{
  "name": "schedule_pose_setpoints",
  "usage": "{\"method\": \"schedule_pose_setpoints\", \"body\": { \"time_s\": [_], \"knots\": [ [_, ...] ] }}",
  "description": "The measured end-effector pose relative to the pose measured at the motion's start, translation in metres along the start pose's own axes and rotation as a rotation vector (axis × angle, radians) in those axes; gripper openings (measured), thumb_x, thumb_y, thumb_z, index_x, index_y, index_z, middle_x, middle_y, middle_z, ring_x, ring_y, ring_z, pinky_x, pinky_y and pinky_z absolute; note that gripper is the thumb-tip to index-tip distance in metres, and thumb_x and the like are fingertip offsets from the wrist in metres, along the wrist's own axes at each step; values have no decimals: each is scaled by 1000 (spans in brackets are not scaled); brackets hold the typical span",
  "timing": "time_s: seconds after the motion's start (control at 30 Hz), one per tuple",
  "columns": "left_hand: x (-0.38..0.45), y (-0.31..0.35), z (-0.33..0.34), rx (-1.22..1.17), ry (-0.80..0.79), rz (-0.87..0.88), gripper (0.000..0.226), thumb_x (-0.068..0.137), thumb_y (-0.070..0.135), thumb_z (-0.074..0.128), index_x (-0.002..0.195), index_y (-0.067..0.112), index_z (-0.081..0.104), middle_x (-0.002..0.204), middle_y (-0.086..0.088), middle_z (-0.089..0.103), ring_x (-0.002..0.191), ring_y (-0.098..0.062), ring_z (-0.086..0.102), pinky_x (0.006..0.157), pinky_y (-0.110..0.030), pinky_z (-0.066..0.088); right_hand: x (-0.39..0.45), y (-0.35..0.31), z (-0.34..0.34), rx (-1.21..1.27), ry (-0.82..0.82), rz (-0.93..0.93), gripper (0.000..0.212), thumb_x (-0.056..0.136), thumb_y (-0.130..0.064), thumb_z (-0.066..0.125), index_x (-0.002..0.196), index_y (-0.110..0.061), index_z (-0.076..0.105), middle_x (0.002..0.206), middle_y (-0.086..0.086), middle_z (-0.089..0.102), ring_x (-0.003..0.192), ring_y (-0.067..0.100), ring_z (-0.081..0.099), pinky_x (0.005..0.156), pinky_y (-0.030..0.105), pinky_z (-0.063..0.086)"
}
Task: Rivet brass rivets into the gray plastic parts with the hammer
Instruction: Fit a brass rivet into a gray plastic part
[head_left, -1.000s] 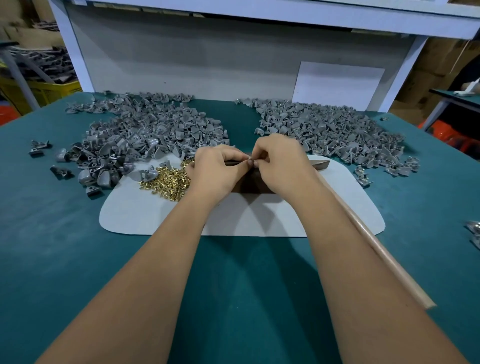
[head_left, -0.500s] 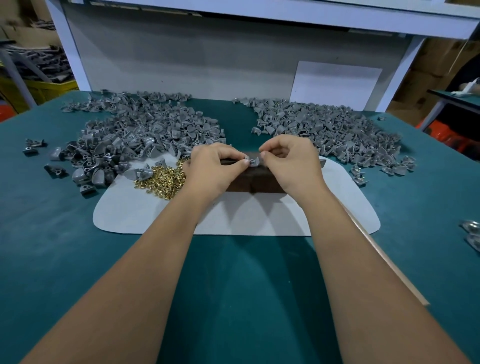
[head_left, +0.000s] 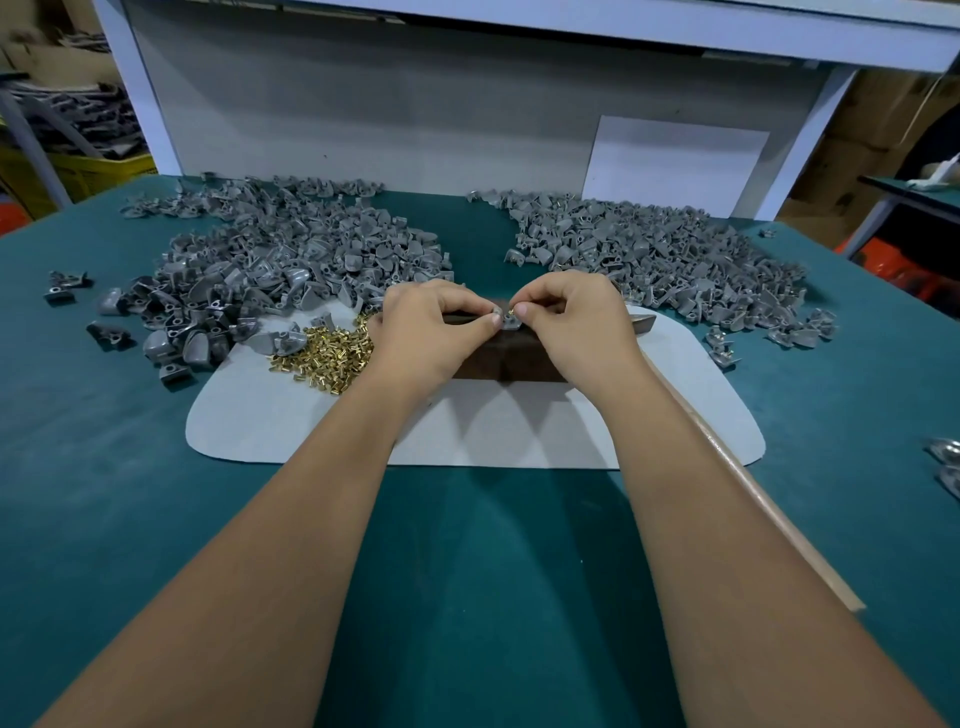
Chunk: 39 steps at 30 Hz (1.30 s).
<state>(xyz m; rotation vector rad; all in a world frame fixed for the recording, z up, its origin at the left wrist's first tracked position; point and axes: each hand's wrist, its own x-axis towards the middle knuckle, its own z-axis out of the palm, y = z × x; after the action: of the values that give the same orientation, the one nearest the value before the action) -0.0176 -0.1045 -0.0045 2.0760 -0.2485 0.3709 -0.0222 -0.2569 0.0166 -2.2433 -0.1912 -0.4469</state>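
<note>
Both bare forearms reach forward, converging. The left hand and right hand meet fingertip to fingertip, fingers curled in a pinch, knuckles up.

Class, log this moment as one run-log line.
left hand: holds gray part on dark block | right hand: pinches brass rivet at part | hammer: idle

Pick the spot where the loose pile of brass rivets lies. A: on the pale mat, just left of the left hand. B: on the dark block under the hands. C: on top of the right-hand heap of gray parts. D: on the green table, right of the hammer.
A: the brass rivets lie heaped on the pale mat, beside the left hand.
</note>
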Motion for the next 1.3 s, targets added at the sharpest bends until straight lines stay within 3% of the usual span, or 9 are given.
{"method": "schedule_pose_setpoints", "body": {
  "time_s": [0.1,0.3,0.5,0.63,0.77,0.9,1.03,1.3],
  "knots": [
    [0,0,1,-9,9,-4,5,85,32,75,88,36,75,105,10,71,119,-22,55,105,-53,38,1,-2,0,-26,-11,13,14,86,-12,65,77,-20,71,78,-2,65,75,13,58,68,24,44],
    [1,0,1,-19,23,13,7,84,28,76,86,35,75,102,7,72,114,-20,59,105,-53,39,4,-4,5,-139,6,21,17,85,-12,63,73,-23,66,69,-6,59,68,13,53,66,26,43],
    [1,-1,2,-3,39,1,7,83,31,76,90,30,78,101,11,71,116,-18,58,105,-52,39,6,-11,8,-334,-5,-47,12,87,-12,60,78,-19,64,88,2,62,83,20,57,77,32,49],
    [1,-1,2,-4,29,-7,8,84,31,76,91,28,78,102,10,71,116,-18,58,106,-52,38,5,-15,7,-387,-22,-50,10,87,-13,59,82,-18,65,91,3,62,87,21,57,73,28,45],
    [0,2,2,-16,27,-23,9,84,31,75,91,27,78,105,7,72,115,-18,58,106,-51,38,5,-27,6,-631,-66,-149,5,86,-10,57,84,-14,59,91,4,52,86,24,51,67,28,34],
    [-1,3,3,-15,44,-71,8,84,31,74,86,38,72,108,9,69,117,-17,56,107,-49,38,1,-40,11,-779,-49,-246,20,84,-2,54,80,-17,42,80,0,36,79,19,36,64,31,32],
    [-2,3,4,-59,30,-89,9,83,30,75,84,39,73,108,6,70,115,-19,58,106,-51,40,1,-38,12,-712,-41,-139,15,84,-4,57,78,-15,49,67,-2,34,73,23,42,62,30,34],
    [-1,1,3,-84,24,-77,7,82,30,78,89,30,78,106,3,72,113,-21,61,105,-51,40,0,-23,9,-437,-24,7,7,89,-15,58,88,-19,64,88,7,63,86,25,56,71,29,44]
  ]
}}
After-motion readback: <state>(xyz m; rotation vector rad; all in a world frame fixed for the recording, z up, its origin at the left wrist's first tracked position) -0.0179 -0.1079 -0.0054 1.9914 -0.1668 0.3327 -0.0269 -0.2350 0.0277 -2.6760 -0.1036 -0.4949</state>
